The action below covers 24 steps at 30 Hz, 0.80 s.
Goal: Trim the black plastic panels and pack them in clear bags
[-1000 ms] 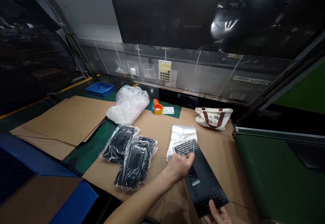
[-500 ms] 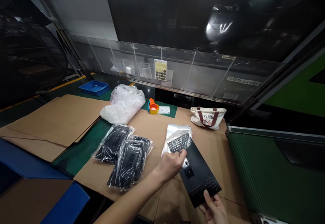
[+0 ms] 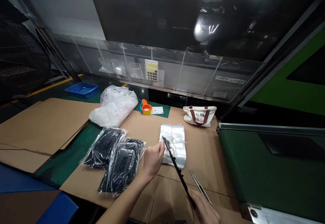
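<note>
I hold a thin black keyboard panel (image 3: 177, 170) between both hands; it is tilted up so only its edge shows. My left hand (image 3: 152, 158) grips its far end and my right hand (image 3: 204, 212) grips its near end at the bottom of the view. Just behind the far end, a stack of clear plastic bags (image 3: 175, 142) lies on the cardboard sheet (image 3: 208, 156). A second thin edge (image 3: 199, 186) shows beside my right hand; I cannot tell what it is.
Two bagged black keyboards (image 3: 114, 156) lie left of my left hand. Behind them are a white plastic bag (image 3: 114, 104), an orange tape roll (image 3: 146, 108), a canvas tote (image 3: 200, 115) and a blue tray (image 3: 81, 90). A green conveyor belt (image 3: 266, 169) runs on the right.
The keyboard panel lay flat with its keys facing up; it has now been turned onto its edge. Both hands stayed on its ends, and the view swung right.
</note>
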Motion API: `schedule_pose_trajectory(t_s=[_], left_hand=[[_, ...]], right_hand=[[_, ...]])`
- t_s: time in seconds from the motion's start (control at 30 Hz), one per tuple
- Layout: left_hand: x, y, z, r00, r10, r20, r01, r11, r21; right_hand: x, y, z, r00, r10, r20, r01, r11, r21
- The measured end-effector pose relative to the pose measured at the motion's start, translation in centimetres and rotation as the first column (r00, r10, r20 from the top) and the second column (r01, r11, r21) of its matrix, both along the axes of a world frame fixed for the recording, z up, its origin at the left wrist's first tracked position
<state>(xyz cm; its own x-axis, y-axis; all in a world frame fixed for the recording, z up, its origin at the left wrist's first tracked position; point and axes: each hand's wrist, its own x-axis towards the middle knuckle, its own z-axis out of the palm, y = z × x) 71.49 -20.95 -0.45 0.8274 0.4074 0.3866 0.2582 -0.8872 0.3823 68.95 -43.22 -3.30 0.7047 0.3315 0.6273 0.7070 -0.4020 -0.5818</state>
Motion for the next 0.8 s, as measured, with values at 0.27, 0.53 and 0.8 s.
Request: schedule_pose_trajectory(t_s=[0.27,0.53,0.8], left_hand=[[-0.9,-0.5,-0.8,0.956,-0.269,0.12,0.257,0.961,0.104],[-1.1,-3.1,0.8,0.901,-0.416,0.12,0.357,0.871,0.336],[-2.0,-5.9,1.9,0.831,-0.552,-0.064,0.54,0.776,0.326]], right_hand=[[0.7,0.8,0.2,0.824,-0.067,-0.562,0.159,0.98,0.116],[2.1,1.2,1.5,0.458,0.191,-0.868,0.19,0.933,0.305],[2.0,2.4,0.8,0.392,0.316,-0.864,0.472,0.737,0.484]])
